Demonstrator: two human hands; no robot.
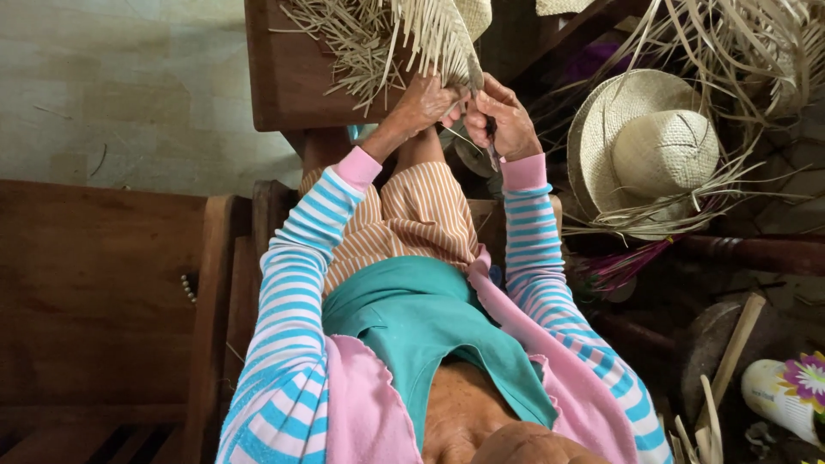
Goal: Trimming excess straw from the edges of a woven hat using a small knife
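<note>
Nearest the camera, the person's striped blue-and-white sleeves with pink cuffs run forward over a teal top and orange-striped shorts; the person sits on a wooden chair. To the person's left a dark wooden bench runs along a pale, worn floor.

Further out, the 2 hands meet just above the knees. The left hand is closed around the lower edge of a piece of woven straw work, thumb pressed on the weave. The right hand touches the same edge from the other side, its fingers pinched shut on a thin dark tool that points down toward the lap; what kind of tool it is cannot be told. The straw work hangs over the near edge of a brown wooden surface, with loose straw strands fanned across that surface just beside the left hand.

To the right of the hands, well clear of them, an unfinished straw hat lies crown up with long unwoven fibres trailing from its brim. A bundle of purple-dyed straw lies below it. Near the right edge stands a white container with a painted flower, and pale wooden sticks lean beside it.
</note>
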